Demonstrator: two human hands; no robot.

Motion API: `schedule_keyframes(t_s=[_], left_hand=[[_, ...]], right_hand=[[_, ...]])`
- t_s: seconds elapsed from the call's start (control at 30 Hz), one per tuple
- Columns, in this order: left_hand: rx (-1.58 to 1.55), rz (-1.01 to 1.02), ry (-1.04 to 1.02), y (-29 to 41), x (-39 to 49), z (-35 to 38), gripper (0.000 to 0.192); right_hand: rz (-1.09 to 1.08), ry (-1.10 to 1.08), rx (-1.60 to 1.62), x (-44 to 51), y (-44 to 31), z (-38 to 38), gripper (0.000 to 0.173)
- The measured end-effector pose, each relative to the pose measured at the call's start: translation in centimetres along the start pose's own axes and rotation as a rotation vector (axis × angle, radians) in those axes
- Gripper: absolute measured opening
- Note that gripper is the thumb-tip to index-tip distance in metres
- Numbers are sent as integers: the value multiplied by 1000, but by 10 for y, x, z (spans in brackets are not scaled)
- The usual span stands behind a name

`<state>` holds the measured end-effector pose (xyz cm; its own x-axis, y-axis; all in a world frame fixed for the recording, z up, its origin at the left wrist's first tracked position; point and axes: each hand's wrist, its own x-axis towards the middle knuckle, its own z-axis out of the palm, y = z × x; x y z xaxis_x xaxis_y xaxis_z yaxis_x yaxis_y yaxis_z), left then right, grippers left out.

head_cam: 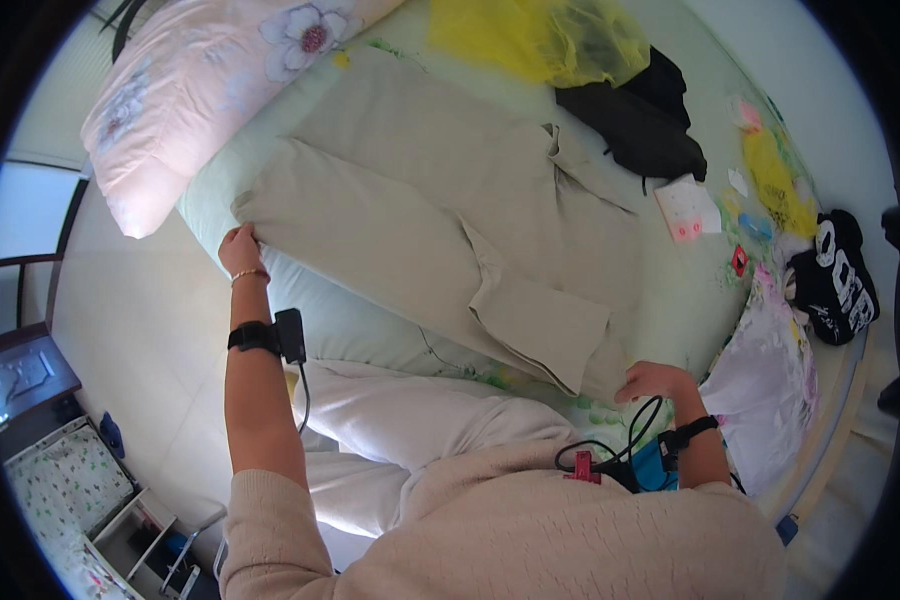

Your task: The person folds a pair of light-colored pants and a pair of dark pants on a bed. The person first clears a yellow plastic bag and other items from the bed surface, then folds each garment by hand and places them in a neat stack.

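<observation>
A large khaki garment is spread across the bed in front of me, with a folded-back part on its near right side. My left hand pinches its left end close to the mattress edge. At the near right corner, my right hand is curled with its fingers on the cloth. The fingertips of both hands are partly hidden. Each forearm wears a black strap with a small device; the left one has a cable running down from it.
A pale green sheet covers the bed. A pink floral quilt lies at far left. Beyond the garment are a yellow mesh cloth and black clothing. Papers, a yellow bag and a black printed bag lie right.
</observation>
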<state>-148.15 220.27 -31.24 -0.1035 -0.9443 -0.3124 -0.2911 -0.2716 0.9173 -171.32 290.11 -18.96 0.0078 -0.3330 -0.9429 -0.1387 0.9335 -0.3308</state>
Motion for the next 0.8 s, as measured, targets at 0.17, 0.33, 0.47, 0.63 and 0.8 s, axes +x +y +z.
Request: schedule_keyframes(t_s=[0.17, 0.33, 0.47, 0.63, 0.8], left_hand=[[97, -202, -106, -14, -21, -41, 28], [575, 375, -198, -3, -74, 10, 24], [354, -10, -1048, -25, -215, 91, 26], [775, 409, -1015, -30, -318, 141, 51], [619, 294, -997, -32, -315, 148, 35]], right_hand=[[-65, -231, -33, 38, 28, 27, 26], [75, 217, -352, 42, 23, -2, 23], [-347, 809, 71, 55, -18, -6, 24], [-510, 985, -173, 72, -47, -5, 27], [-456, 840, -10, 64, -31, -19, 27]])
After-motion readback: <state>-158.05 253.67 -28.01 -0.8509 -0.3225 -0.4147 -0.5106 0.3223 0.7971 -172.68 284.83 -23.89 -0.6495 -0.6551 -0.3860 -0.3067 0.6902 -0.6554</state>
